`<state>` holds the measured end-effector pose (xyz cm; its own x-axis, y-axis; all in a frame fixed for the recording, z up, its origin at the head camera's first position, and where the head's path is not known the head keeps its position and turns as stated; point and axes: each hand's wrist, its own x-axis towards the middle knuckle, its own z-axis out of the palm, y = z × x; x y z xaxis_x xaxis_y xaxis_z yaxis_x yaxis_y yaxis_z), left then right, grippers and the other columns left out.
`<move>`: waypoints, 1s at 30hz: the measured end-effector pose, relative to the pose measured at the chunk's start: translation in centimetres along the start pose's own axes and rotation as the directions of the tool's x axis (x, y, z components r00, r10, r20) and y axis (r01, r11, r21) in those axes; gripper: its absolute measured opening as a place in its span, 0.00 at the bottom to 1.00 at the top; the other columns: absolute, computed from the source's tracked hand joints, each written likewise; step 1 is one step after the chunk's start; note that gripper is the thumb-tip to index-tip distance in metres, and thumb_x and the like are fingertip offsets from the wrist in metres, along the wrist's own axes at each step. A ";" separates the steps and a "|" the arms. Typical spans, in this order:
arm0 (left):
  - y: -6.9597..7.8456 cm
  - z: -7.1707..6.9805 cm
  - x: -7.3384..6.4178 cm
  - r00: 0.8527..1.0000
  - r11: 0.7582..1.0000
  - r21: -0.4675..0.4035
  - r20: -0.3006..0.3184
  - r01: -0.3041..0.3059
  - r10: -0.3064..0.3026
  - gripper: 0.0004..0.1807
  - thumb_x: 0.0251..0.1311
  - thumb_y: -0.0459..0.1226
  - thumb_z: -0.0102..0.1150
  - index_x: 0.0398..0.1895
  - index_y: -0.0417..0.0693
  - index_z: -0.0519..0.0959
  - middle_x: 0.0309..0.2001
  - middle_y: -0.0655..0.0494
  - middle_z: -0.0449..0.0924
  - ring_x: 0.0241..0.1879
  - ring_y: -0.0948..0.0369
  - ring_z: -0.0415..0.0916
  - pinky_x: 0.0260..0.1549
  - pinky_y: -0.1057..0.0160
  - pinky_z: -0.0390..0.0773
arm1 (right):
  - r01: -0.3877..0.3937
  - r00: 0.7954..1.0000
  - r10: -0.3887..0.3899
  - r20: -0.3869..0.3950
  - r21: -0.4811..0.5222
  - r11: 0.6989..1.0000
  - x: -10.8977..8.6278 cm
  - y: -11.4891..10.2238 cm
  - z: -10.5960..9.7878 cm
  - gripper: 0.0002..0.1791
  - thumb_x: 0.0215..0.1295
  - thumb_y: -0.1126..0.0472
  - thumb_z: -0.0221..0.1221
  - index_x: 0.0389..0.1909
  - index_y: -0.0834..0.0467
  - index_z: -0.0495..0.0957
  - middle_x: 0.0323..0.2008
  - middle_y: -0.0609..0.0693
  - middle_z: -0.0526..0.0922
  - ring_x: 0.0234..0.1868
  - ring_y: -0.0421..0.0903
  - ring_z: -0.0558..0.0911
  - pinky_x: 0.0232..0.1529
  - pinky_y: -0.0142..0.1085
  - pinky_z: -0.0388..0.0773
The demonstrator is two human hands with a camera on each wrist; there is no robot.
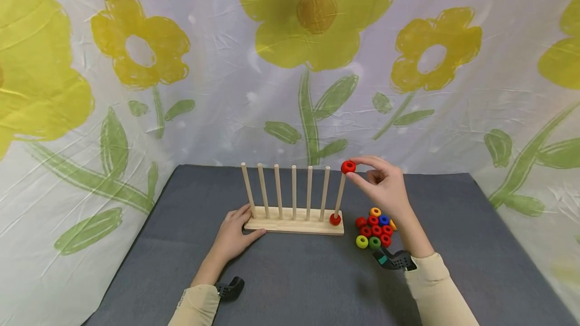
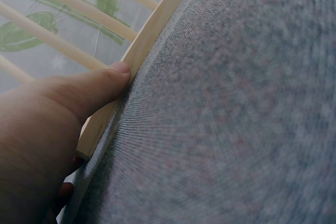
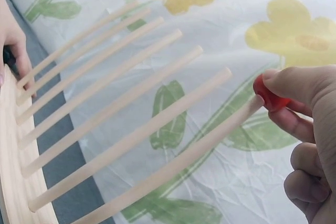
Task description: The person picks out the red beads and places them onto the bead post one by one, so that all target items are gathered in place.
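A wooden peg stand (image 1: 294, 224) with several upright rods stands on the table. My left hand (image 1: 233, 235) holds its left end; in the left wrist view the thumb (image 2: 105, 85) lies along the front edge of the base. Thumb and index finger of my right hand (image 1: 385, 187) pinch a red bead (image 1: 348, 166) at the top of the rightmost rod (image 1: 340, 192). In the right wrist view the tip of that rod meets the hole side of the bead (image 3: 269, 95). Another red bead (image 1: 335, 219) sits at the foot of the same rod.
Loose beads lie in a cluster right of the stand: several red beads (image 1: 376, 230), a blue bead (image 1: 383, 220), an orange bead (image 1: 375, 212), a yellow bead (image 1: 361, 242) and a green bead (image 1: 374, 243). Behind the dark grey table (image 1: 290, 280) hangs a flower-patterned cloth (image 1: 217, 114).
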<state>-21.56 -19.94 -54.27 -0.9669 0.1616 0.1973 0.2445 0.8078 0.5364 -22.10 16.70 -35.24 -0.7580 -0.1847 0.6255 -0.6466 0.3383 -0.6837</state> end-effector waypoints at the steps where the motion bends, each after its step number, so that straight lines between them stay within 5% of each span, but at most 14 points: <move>1: 0.0 0.0 0.0 1.000 1.000 0.002 -0.001 0.000 0.000 0.44 0.60 0.56 0.71 0.72 0.38 0.71 0.74 0.42 0.62 0.68 0.42 0.60 0.63 0.37 0.63 | 0.001 1.000 -0.001 -0.001 -0.003 1.000 0.0 0.0 0.0 0.16 0.60 0.74 0.70 0.49 0.67 0.85 0.19 0.53 0.65 0.11 0.43 0.55 0.13 0.36 0.54; 30: -0.1 0.1 0.0 1.000 1.000 0.004 -0.003 0.007 -0.007 0.45 0.60 0.57 0.70 0.72 0.38 0.70 0.74 0.43 0.63 0.68 0.44 0.61 0.63 0.38 0.63 | -0.030 1.000 0.030 0.001 0.043 0.999 0.3 0.3 0.5 0.15 0.61 0.74 0.69 0.50 0.67 0.85 0.21 0.53 0.66 0.11 0.40 0.55 0.13 0.36 0.53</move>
<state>-21.63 -19.92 -54.38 -0.9685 0.1542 0.1955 0.2370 0.8113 0.5344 -22.56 16.28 -35.47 -0.7772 -0.1754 0.6043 -0.6266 0.3037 -0.7177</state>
